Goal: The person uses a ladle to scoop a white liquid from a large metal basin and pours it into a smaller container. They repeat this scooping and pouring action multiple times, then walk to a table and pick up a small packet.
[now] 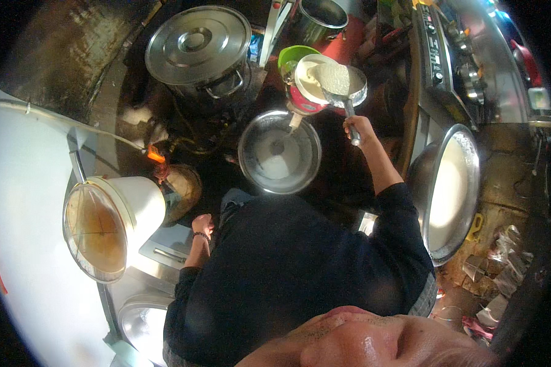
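Observation:
My right hand [360, 130] grips the handle of a metal scoop [350, 108]. Pale, grainy wet material [336, 79] fills the scoop, which is over the white hopper [308, 75] of a grinding machine with a red body [305, 100]. Creamy residue coats the inside of the hopper. Under the machine's spout [295, 120] stands a round steel basin [278, 156] with whitish liquid in it. Near my knee, my left hand [203, 225] hangs with its fingers curled and nothing visible in it. A dark bracelet circles that wrist.
A large steel basin of white liquid [450, 192] stands at right. At left, a mesh strainer [96, 229] sits against a white bucket [142, 206]. A lidded stockpot [197, 43], an open pot [323, 16] and a green bowl [294, 55] are farther ahead. Cords trail across the dark floor.

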The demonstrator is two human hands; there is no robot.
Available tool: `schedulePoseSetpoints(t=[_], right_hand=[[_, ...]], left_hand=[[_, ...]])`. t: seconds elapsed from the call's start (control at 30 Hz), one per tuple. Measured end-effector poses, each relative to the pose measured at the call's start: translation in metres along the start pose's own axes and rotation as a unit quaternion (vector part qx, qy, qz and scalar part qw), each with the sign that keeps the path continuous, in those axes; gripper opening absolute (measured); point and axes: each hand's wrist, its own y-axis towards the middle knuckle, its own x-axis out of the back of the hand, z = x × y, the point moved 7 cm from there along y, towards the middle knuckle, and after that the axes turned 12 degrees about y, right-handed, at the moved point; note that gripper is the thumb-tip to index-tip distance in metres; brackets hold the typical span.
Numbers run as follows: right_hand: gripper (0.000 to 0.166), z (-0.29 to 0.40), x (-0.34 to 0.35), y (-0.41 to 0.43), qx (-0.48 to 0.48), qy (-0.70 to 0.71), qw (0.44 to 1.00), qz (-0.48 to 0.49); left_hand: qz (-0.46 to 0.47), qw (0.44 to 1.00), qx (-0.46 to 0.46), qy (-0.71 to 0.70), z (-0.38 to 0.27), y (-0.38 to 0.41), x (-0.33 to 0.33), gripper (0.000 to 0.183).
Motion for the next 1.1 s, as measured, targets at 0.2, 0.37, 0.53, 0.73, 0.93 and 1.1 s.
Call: schedulePoseSetpoints(t=[0.2, 0.37, 0.53, 0.73, 0.93, 1.1], right_hand=[[0.015, 0.036, 0.010, -0.005, 0.066, -0.089, 0.993, -0.026], [0.015, 0.055, 0.008, -0.005, 0.076, -0.160, 0.979, -0.099], [0.018, 0.065, 0.010, 0.004, 0.141, -0.396, 0.887, -0.190], [0.040, 0.064, -0.021, -0.003, 0.133, -0.595, 0.764, -0.211], [0.036, 0.062, -0.020, -0.015, 0.148, -0.632, 0.739, -0.177], [0.020, 0.061, 0.004, 0.001, 0.133, -0.292, 0.937, -0.135]], left_hand=[[0.108, 0.984, 0.004, -0.141, -0.043, -0.006, -0.028, 0.010], [0.045, 0.997, -0.020, -0.051, -0.067, -0.003, -0.020, 0.008], [0.010, 0.999, -0.037, -0.006, -0.088, -0.020, -0.026, 0.010], [0.055, 0.996, -0.013, -0.066, -0.067, -0.015, -0.019, 0.012], [0.000, 1.000, -0.022, -0.004, -0.064, -0.028, -0.026, 0.013], [0.160, 0.986, -0.026, -0.027, -0.066, -0.010, -0.036, 0.015]])
